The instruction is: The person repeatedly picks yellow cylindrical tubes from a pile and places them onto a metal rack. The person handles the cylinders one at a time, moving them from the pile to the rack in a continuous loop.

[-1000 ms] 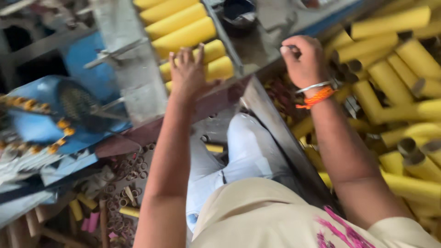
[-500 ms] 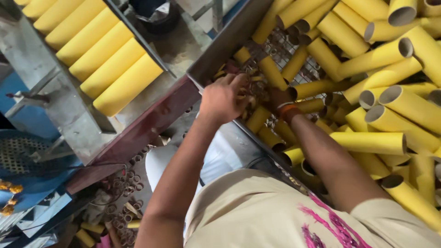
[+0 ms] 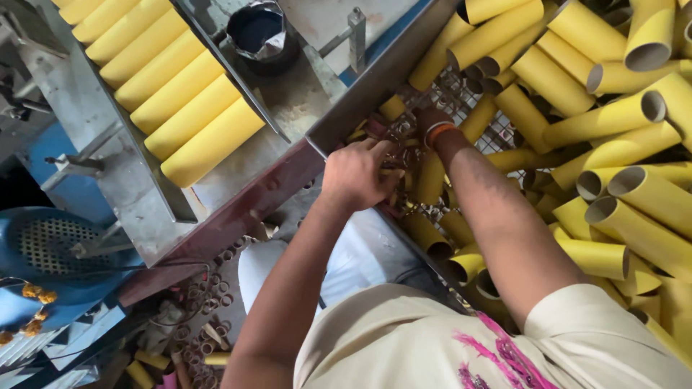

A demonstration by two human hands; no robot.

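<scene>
Blue fan housing (image 3: pixel 50 248): it is sitting at the far left, below the grey metal workbench (image 3: pixel 137 194).
Row of yellow cardboard tubes (image 3: pixel 173 108): they are lying side by side on the workbench tray, well apart from your hands.
Dark round pot (image 3: pixel 261 34): it is standing on the bench beyond the row.
Left hand (image 3: pixel 357 173): you are reaching it palm-down into the corner of the wire-mesh bin (image 3: pixel 447 97), fingers curled into the loose tubes; whether they are pinching anything cannot be told.
Right hand (image 3: pixel 425 122): it is lying buried among the tubes just beside the left; only the wrist with its orange band (image 3: pixel 438 131) is showing, so its grip cannot be told.
Heap of loose yellow cardboard tubes (image 3: pixel 613 144): it is filling the bin at the right, around both hands.
</scene>
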